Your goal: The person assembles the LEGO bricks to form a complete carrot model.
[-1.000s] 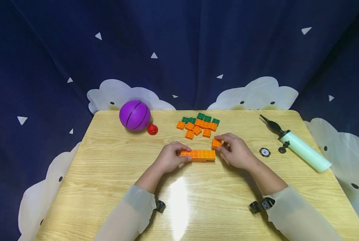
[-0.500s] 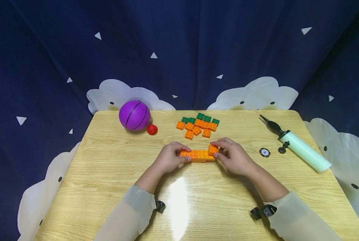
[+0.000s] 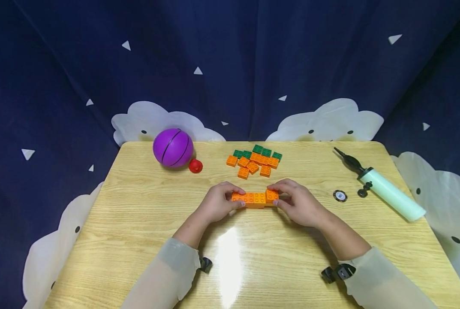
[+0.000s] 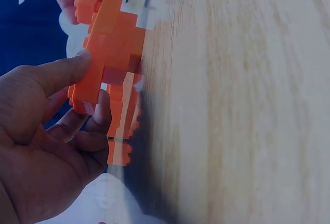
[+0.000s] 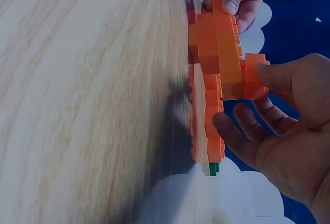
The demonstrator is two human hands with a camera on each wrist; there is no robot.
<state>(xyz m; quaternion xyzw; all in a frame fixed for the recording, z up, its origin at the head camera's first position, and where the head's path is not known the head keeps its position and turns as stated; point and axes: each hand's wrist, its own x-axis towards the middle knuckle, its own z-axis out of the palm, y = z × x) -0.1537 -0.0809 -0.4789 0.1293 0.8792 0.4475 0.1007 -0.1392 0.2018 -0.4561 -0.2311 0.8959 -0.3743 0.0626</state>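
Note:
A stepped build of orange toy building bricks (image 3: 259,199) is held just above the table, longest along its top row. My left hand (image 3: 220,202) pinches its left end between thumb and fingers. With thumb and fingertips, my right hand (image 3: 301,205) grips a small square orange brick (image 3: 272,195) at the build's right end, on the studded side. In the right wrist view this small brick (image 5: 253,76) touches the top row; whether it is pressed fully down I cannot tell. The left wrist view shows the build's layers (image 4: 114,38) stepping inward toward the table.
Loose orange bricks (image 3: 243,172) and green bricks (image 3: 257,149) lie behind the hands. At the back left are a purple ball (image 3: 173,148) and a small red hat-shaped piece (image 3: 196,166). A pump (image 3: 392,195), a round chip (image 3: 340,196) and a small black piece (image 3: 363,191) lie right.
My right hand has brought the small orange brick left and nearer to me, from beside the build onto its right end. My left hand keeps its hold in place.

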